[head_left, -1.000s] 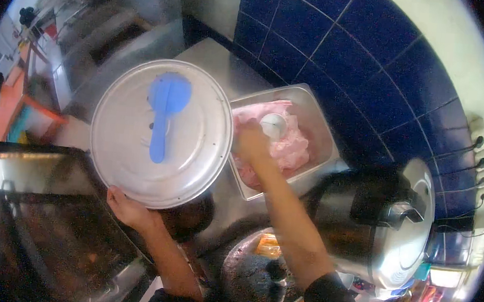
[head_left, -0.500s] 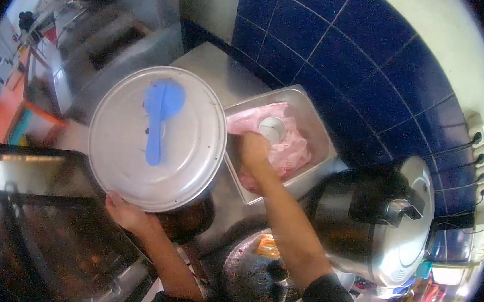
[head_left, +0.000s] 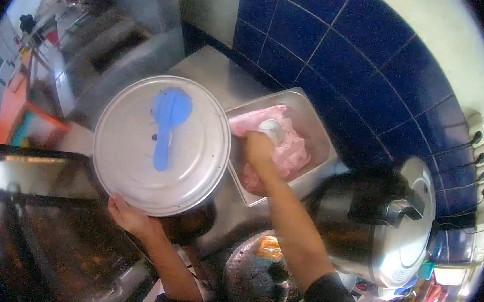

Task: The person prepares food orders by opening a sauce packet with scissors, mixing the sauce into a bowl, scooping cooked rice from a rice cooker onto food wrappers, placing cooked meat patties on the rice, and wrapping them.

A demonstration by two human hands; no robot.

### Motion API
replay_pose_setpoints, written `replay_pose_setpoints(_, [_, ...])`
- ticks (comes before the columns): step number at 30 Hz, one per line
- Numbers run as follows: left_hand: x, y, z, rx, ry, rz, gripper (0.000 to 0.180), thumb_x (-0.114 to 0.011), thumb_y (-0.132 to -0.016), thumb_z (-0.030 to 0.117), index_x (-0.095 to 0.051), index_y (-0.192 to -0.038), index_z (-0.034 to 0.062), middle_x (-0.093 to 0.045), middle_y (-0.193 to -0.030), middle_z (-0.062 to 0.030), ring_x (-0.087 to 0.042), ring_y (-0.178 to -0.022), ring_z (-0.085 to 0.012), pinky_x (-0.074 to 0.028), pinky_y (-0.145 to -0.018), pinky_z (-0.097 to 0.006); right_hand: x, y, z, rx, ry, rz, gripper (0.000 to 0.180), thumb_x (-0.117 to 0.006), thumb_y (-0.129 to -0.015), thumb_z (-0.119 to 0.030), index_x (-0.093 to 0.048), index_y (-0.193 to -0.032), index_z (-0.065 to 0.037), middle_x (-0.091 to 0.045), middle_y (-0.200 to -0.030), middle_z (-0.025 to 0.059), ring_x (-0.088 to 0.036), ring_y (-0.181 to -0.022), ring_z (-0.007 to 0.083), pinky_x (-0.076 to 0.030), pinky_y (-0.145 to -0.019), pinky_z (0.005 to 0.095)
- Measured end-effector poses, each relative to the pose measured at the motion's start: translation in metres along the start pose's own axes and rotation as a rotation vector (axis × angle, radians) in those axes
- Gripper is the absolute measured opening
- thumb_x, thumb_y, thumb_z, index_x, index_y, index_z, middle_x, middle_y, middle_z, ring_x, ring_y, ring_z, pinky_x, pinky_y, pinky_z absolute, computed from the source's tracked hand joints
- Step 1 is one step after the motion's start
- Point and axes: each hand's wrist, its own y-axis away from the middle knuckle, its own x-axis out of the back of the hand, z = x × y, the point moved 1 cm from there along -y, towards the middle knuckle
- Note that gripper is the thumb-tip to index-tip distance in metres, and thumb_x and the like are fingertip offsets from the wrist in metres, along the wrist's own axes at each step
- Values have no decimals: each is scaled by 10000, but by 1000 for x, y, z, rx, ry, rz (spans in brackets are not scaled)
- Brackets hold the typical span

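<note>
A wide round silver lid [head_left: 131, 135] sits over a dark pot [head_left: 195, 222], most of which it hides. On top of the lid lies a blue rice paddle [head_left: 162, 144]. My left hand [head_left: 132, 219] grips the lid's near-left rim, fingers bent at its edge. To the right, a rectangular steel tray [head_left: 326, 136] contains crumpled pink plastic or cloth [head_left: 293, 154]. A white cup [head_left: 271, 129] stands in the pink material. My right hand [head_left: 260, 154] reaches into the tray, closed at the cup's near-left edge; its fingertips are hidden.
A large rice cooker [head_left: 386, 215] stands to the right, close to my right forearm. Nearer me is a shiny round metal vessel [head_left: 240, 266]. A big metal container [head_left: 32, 176] fills the lower left. Blue wall tiles [head_left: 365, 64] and plugged sockets [head_left: 479, 137] border the counter.
The lid, the blue paddle and my left hand have shifted slightly toward me and to the right. My right hand has moved a little while staying beside the cup.
</note>
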Motion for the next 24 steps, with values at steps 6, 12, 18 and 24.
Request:
replay_pose_setpoints(6, [5, -1, 2, 7, -9, 24, 317, -502, -1019, 194, -500, -1261, -10, -565, -1266, -172, -564, -1136, -295, -458, -1022, -446, 42, 23, -31, 90, 21, 29, 233, -584, -914, -330, -731, -999, -170, -727, -900, 123, -707, -830, 306, -551, -751, 464])
replay_pose_setpoints(12, [29, -23, -25, -93, -40, -18, 247, -522, -1014, 214, -523, -1185, 36, -582, -1209, -166, -567, -1082, -294, -473, -979, -458, 12, 11, -24, 253, -220, 142, 285, -534, -935, -216, -712, -1148, -150, -639, -1229, 173, -644, -1093, 321, -520, -924, 460])
replay_pose_setpoints(18, [-10, 8, 3, -30, 35, -73, 282, -519, -1032, 241, -529, -1165, -8, -605, -1125, -152, -587, -1041, -263, -482, -940, -413, -27, -12, 14, 246, -136, -8, 249, -612, -896, -241, -737, -1088, -143, -670, -1184, 158, -649, -1055, 347, -524, -887, 459])
replay_pose_setpoints(24, [16, -5, 6, 44, 11, -17, 294, -512, -1030, 241, -515, -1211, 9, -595, -1193, -156, -582, -1094, -275, -483, -985, -444, 4, 4, -9, 153, -268, -3, 293, -695, -861, -349, -733, -898, -61, -713, -875, 194, -689, -848, 374, -521, -774, 476])
